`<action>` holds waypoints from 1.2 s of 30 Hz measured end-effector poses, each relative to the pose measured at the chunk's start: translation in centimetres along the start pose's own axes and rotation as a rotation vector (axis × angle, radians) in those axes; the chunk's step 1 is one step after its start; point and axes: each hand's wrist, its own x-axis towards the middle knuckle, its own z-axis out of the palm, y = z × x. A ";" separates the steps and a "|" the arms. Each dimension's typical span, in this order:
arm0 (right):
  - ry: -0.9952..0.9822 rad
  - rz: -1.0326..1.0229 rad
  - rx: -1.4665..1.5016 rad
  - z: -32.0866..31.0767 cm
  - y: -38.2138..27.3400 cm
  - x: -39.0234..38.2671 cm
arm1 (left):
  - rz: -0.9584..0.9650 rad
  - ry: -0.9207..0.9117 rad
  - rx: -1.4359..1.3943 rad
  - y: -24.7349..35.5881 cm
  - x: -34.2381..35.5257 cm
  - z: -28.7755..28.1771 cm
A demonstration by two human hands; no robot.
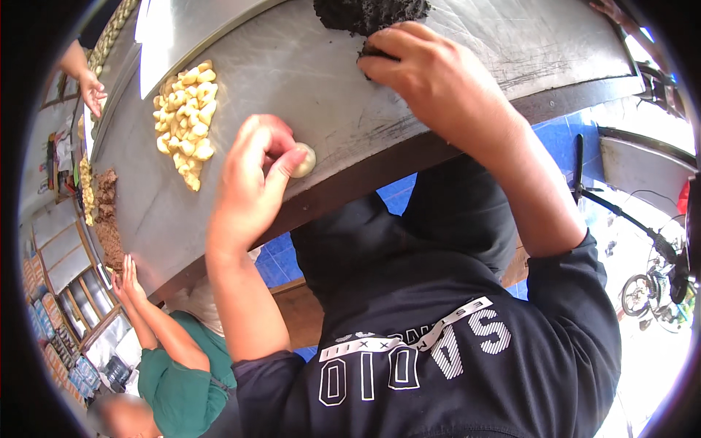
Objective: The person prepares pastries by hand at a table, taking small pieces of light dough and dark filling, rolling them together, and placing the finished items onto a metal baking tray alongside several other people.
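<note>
Close to the table's near edge, my left hand (257,164) is closed around a small, round, pale dough ball (304,160). Thumb and curled fingers hold it just above the metal tabletop (292,80). Farther off to the right, my right hand (423,64) has its fingers curled over a dark clump at the edge of a black, crumbly mass (369,13). My palm hides part of that clump. A heap of yellow dough pieces (188,120) lies to the left of my left hand.
At the left, a co-worker in a green shirt (179,372) holds both hands near a brown crumbly mass (107,219). Another person's hand (91,89) reaches in at the upper left. More yellow pieces (86,190) line the far side. A black stand (621,212) is at right.
</note>
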 end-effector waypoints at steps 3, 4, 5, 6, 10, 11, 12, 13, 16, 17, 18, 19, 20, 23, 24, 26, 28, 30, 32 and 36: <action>-0.139 0.002 0.035 -0.8 -0.2 0.3 | -0.087 0.062 0.203 2.3 2.0 0.0; -0.137 0.004 0.025 -1.4 0.2 0.0 | -0.065 0.062 0.478 3.0 3.2 0.4; -0.137 0.008 0.085 -1.8 0.0 0.1 | 0.181 0.167 0.811 1.9 2.9 1.7; -0.138 0.011 0.146 -2.0 -0.1 0.2 | 0.194 0.239 0.916 1.2 3.1 3.1; -0.030 0.067 0.409 -0.8 0.3 -2.0 | 0.314 0.324 0.535 0.0 2.4 2.5; -0.025 0.065 0.414 -1.1 0.0 -2.1 | 0.363 0.362 0.288 -0.9 1.5 1.9; 0.053 0.083 0.308 -1.7 -0.5 -2.1 | 0.361 0.362 0.296 -1.2 0.4 1.4; 0.127 0.101 0.197 -1.9 -0.7 -2.0 | 0.257 0.251 0.070 -1.4 -1.1 1.1; 0.064 0.188 0.063 -0.2 -2.2 -2.0 | 0.195 0.416 -0.493 -2.0 -1.0 1.4; 0.000 0.195 0.033 -0.3 -2.3 -1.9 | 0.215 0.576 -0.761 -0.1 0.4 1.4; 0.013 0.185 0.039 -0.2 -2.1 -1.6 | 0.238 0.735 -1.023 1.2 1.1 1.2; 0.073 0.189 0.015 -0.3 -1.8 -1.7 | 0.202 0.767 -1.004 0.0 0.5 0.1; 0.132 0.189 0.001 -0.2 -1.5 -1.7 | 0.160 0.807 -0.977 -2.4 -1.0 -1.6; 0.104 0.140 -0.029 0.2 -0.9 -1.7 | -0.154 0.893 -0.040 -7.4 -4.7 -3.3; 0.089 0.100 -0.084 0.4 -1.0 -1.6 | -0.369 0.829 0.651 -7.9 -5.4 -3.6; 0.041 0.138 -0.031 0.4 -1.6 -1.0 | -0.428 0.798 0.621 -9.4 -5.9 -4.4; -0.020 0.104 0.010 0.0 -0.9 -0.2 | -0.481 0.775 0.587 -10.5 -6.6 -4.7; -0.013 0.095 0.084 -1.0 -0.5 -0.5 | -0.306 0.819 0.291 -11.2 -7.6 -5.0; 0.034 0.090 0.170 -1.8 -0.5 -1.4 | -0.251 0.807 0.366 -11.0 -8.1 -4.8; 0.138 0.105 0.033 -0.9 0.8 -2.3 | -0.294 0.757 0.506 -10.2 -7.8 -4.3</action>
